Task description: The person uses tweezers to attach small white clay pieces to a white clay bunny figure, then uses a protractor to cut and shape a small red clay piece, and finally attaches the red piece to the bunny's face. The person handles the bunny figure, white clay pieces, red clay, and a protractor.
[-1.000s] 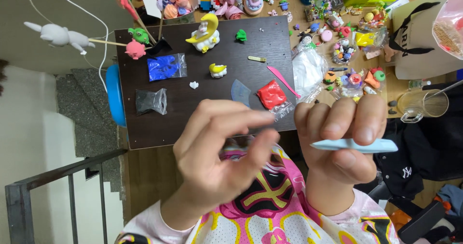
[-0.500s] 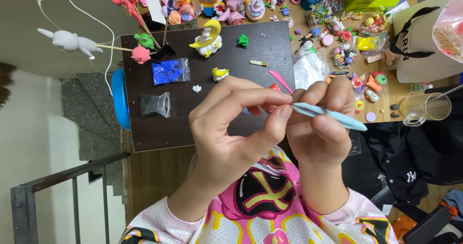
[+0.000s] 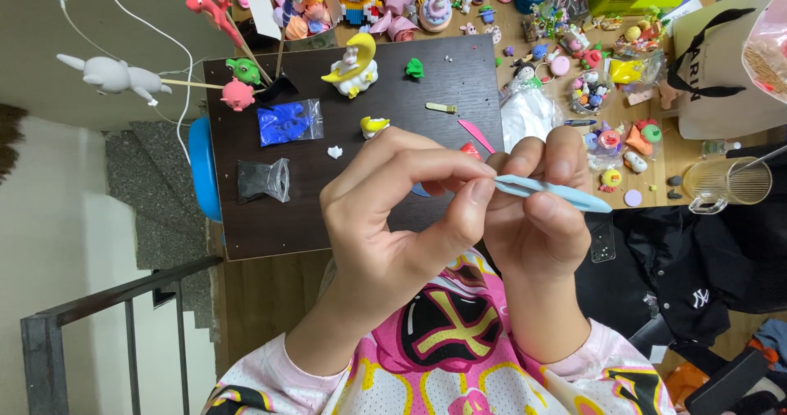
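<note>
Viewing from left: my left hand (image 3: 393,218), grip pinching tip of pale blue sculpting tool (image 3: 545,191); right hand (image 3: 541,218) grip pressed around tool shaft, above dark table (image 3: 344,210). Advise steady wrists, light pressure.

A home hobby corner for clay modelling is shown, as told by the dark work board (image 3: 385,111) strewn with small bags of clay (image 3: 288,122), the crowd of tiny painted figurines (image 3: 574,62) on the wooden table (image 3: 656,177), and the stair railing (image 3: 106,333) alongside.
</note>
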